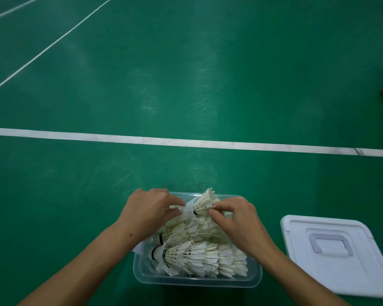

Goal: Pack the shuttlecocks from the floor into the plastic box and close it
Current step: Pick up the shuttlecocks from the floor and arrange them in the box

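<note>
A person's right hand [237, 224] pinches the feathers of a white shuttlecock [205, 203] between thumb and forefinger at the far end of a clear plastic box [197, 281], while the left hand [148, 212], fingers curled, grips the stack beside it; its fingertips are lost among the feathers. Rows of shuttlecocks [199, 257] fill the box, the hands and forearms covering the far rows. The white lid [338, 255] lies on the green court floor [186, 85] to the right, its corner cut off by the frame.
</note>
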